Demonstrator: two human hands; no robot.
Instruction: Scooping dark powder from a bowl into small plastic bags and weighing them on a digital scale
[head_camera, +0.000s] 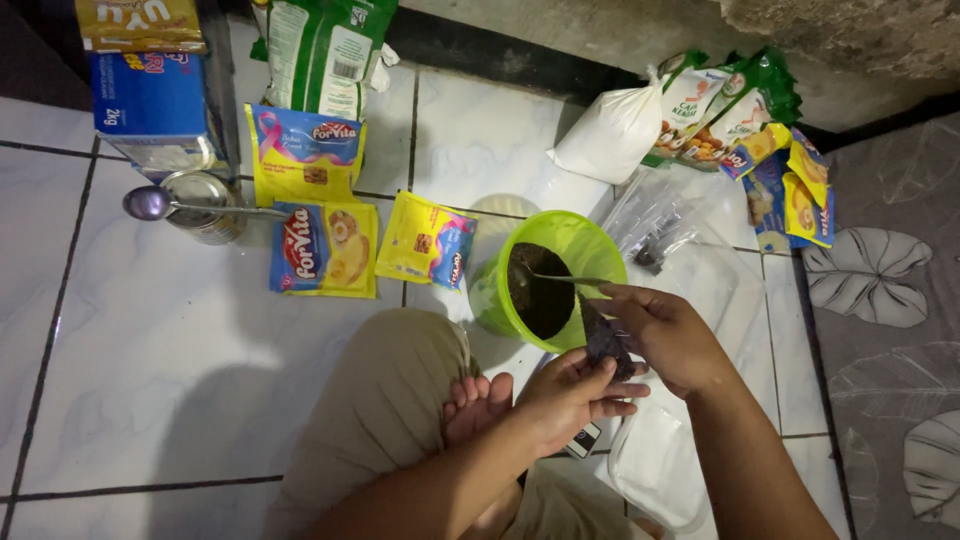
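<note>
A lime green plastic cup holding dark powder stands on the tiled floor in front of my knee. My left hand cradles a small clear bag of dark powder from below. My right hand pinches the top of that bag and also holds a metal spoon whose bowl rests inside the cup.
Yellow and blue sachets lie on the floor at the left, beside an open tin with a spoon across it. A white powder bag and snack packets sit at the back. Clear plastic containers lie by my right arm.
</note>
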